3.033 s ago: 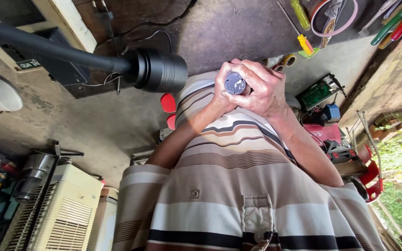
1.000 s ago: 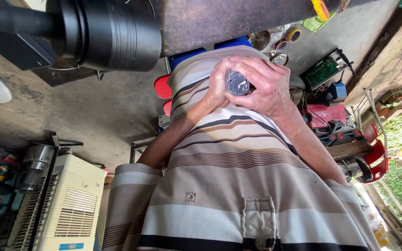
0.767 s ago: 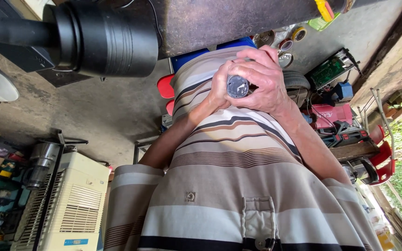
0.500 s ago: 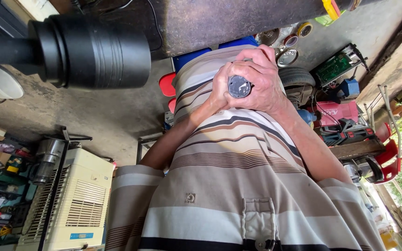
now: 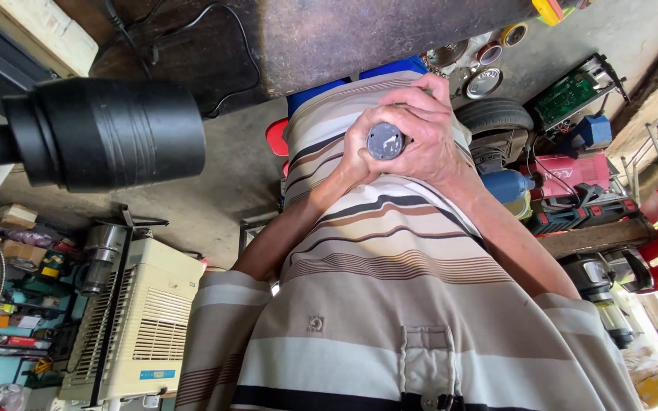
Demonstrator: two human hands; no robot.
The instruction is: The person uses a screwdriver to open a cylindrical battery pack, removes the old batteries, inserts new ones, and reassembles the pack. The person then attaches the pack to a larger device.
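Grey cylinder (image 5: 384,141): clasped in front of the striped shirt (image 5: 390,304), round end face toward the camera, long axis pointing away. Left hand (image 5: 356,156) and right hand (image 5: 432,137) both closed around it, touching.

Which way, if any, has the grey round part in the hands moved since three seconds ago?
No. The grey round part lies over the same upper shirt stripes as before, clasped by left hand and right hand.
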